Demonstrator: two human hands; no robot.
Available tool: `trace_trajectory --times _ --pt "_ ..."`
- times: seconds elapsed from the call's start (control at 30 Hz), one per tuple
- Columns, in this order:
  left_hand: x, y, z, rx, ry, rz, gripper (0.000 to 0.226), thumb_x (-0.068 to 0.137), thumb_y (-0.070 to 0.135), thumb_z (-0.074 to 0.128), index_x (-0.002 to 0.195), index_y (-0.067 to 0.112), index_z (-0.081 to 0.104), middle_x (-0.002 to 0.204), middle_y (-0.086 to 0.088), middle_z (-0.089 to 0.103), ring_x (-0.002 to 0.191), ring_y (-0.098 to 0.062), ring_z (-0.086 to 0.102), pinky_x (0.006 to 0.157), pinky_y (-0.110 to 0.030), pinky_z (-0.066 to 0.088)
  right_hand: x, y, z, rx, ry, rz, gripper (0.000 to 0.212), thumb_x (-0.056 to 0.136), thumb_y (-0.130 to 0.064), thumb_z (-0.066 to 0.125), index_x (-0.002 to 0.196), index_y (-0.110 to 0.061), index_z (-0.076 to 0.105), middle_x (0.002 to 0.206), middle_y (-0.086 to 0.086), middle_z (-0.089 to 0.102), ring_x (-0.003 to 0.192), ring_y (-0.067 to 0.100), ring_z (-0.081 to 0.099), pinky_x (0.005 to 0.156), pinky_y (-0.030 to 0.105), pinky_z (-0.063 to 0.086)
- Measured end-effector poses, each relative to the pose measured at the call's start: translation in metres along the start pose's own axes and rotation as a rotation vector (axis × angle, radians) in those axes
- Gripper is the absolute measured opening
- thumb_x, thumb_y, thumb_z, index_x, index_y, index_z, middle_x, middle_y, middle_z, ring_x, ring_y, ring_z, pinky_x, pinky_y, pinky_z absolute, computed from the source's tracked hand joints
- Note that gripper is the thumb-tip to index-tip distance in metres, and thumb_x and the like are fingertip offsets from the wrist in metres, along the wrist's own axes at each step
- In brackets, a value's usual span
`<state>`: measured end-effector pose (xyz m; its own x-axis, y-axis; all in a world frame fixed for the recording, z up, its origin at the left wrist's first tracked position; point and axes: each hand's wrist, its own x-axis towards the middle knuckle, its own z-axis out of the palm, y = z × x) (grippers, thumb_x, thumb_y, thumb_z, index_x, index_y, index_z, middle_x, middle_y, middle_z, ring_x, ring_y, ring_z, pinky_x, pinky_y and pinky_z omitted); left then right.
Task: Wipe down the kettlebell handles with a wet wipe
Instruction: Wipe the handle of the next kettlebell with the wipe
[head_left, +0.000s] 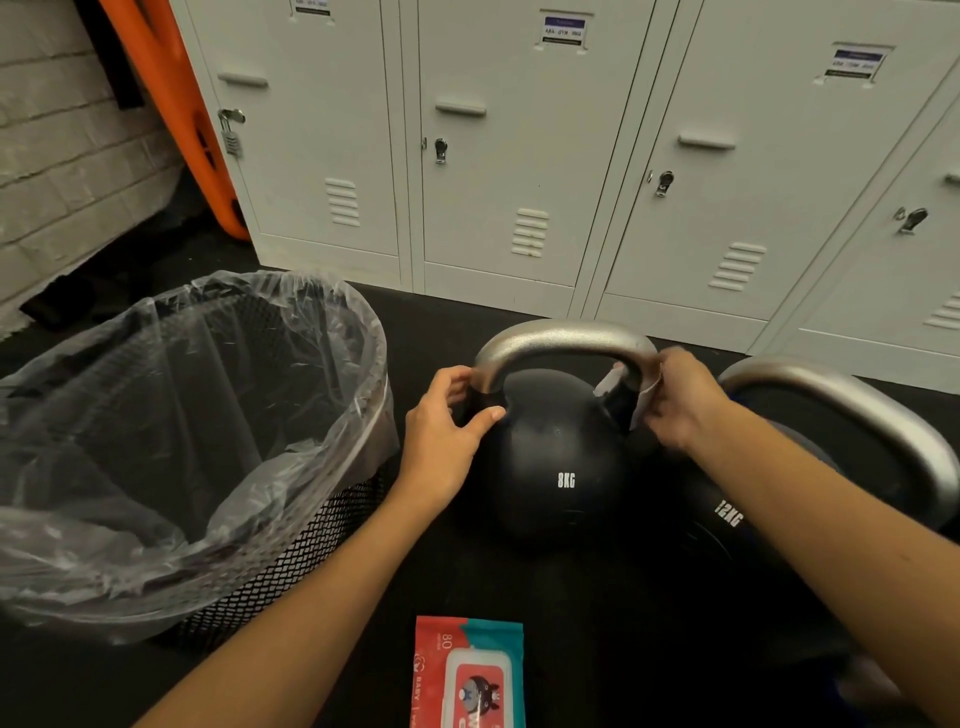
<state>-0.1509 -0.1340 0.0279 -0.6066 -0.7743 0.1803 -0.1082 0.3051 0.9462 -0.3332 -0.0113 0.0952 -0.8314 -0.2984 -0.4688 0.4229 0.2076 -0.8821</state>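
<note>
Black floor (597, 623), white lockers (519, 156) behind.

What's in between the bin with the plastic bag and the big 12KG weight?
In the head view, the black 8KG kettlebell with the silver handle sits between the black mesh bin and the black 12KG kettlebell. Both hands grip its handle.

The black floor (426, 312) carries 2 kettlebells: the 8KG kettlebell (558, 467) in the centre of the frame and the 12KG kettlebell (727, 530) just beside it at the right. A mesh bin (291, 561) with a clear liner stands at the left, a wipes pack (467, 675) lies at the bottom centre, and white lockers (519, 182) stand along the top.
</note>
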Motion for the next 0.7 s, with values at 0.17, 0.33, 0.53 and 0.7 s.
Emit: trace_trajectory --times 0.17,0.33,0.53,0.7 --pt "0.001 0.000 0.000 0.003 0.010 -0.001 0.043 0.079 0.019 0.077 0.113 0.029 0.052 0.111 0.014 0.059 0.112 -0.006 0.054 0.096 -0.020 0.041 -0.009 -0.032 0.009 -0.459 -0.115 -0.300 0.030 0.100 -0.032 0.035 0.096 -0.013 0.057 0.103 0.009 0.055 0.081 0.019 0.045 0.068 0.031 0.033" --pt "0.000 0.001 0.001 -0.004 0.015 -0.008 0.043 0.078 0.017 0.077 0.110 0.029 0.052 0.109 0.015 0.058 0.109 -0.004 0.054 0.094 -0.016 0.040 -0.040 -0.054 0.042 -1.222 -0.218 -0.674 0.033 0.105 -0.020 0.025 0.086 -0.005 0.048 0.090 0.011 0.048 0.077 0.023 0.044 0.071 0.032 0.031" --pt "0.004 -0.002 -0.003 0.012 -0.010 -0.104 0.047 0.075 0.029 0.080 0.114 0.024 0.054 0.108 0.013 0.060 0.105 -0.004 0.056 0.083 -0.010 0.040 -0.063 -0.040 0.095 -1.666 -0.321 -0.940 0.030 0.103 -0.025 0.028 0.085 -0.011 0.047 0.101 0.017 0.055 0.088 0.031 0.047 0.074 0.036 0.037" --pt "-0.004 -0.013 -0.001 0.034 -0.058 -0.292 0.060 0.076 0.034 0.079 0.126 0.017 0.049 0.112 0.010 0.051 0.103 -0.004 0.047 0.082 -0.018 0.036 -0.082 -0.015 0.115 -2.061 -0.253 -1.221 0.035 0.103 -0.032 0.036 0.118 -0.012 0.060 0.123 0.013 0.061 0.114 0.031 0.056 0.084 0.038 0.037"
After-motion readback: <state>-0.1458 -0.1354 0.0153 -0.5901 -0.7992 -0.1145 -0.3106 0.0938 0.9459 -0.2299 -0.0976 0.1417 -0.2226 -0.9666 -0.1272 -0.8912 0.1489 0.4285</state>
